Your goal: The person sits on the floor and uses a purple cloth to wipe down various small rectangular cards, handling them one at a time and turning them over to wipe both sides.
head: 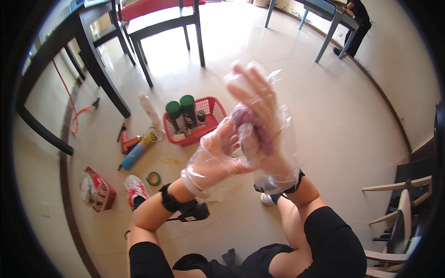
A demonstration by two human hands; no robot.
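A purple lump [266,139] of soft-looking material is caught between my two hands, in front of my chest. My left hand [217,147], in a thin clear plastic glove, has its fingers curled around the lump's near side. My right hand [266,100], gloved the same way, lies flat against its other side with the fingers stretched upward and slightly apart. The hands and wrinkled plastic hide part of the lump. Just beyond my left hand, a red plastic basket [219,107] on the tiled floor holds two green-capped cans [187,109] and a small dark jar [201,116].
A white bottle [148,107], a blue-and-yellow cylinder [137,152] and a green tape roll [153,178] lie or stand to the left. A smaller red basket [109,196] holds plastic packaging. Dark chairs [163,27] are ahead; a person [359,24] stands at a table, far right.
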